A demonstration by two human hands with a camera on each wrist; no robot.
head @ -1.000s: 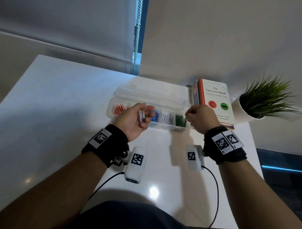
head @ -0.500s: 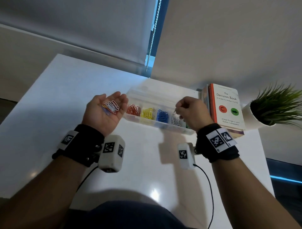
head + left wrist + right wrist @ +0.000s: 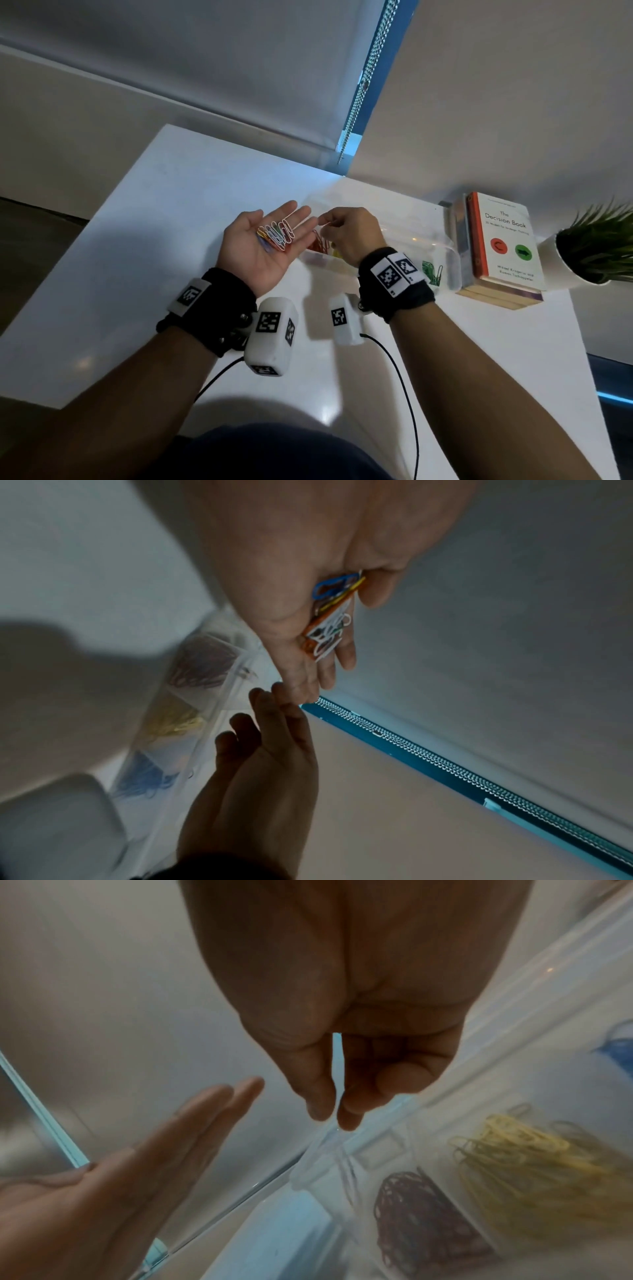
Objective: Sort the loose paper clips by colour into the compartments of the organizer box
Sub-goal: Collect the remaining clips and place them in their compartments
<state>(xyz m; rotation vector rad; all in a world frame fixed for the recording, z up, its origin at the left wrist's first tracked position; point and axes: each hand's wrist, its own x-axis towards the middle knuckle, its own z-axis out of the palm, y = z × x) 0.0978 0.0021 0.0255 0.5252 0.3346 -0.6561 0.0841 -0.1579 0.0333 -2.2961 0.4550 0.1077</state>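
Left hand (image 3: pixel 263 246), palm up and flat, carries one heap of mixed-colour wire paper clips (image 3: pixel 276 234). Right hand (image 3: pixel 346 233) pinches thumb to forefinger; its contents cannot be told. One clear plastic organizer box (image 3: pixel 442 246) sits near the white table's (image 3: pixel 137 257) far edge.

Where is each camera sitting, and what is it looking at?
Head: on the person's head, looking down at the table; both forearms, left hand holding mixed paper clips, right hand.
Left wrist: looks along the left hand at its clips; the right hand shows too.
Right wrist: looks along the right hand, thumb and finger pinched together.
Shared: all show the organizer box.
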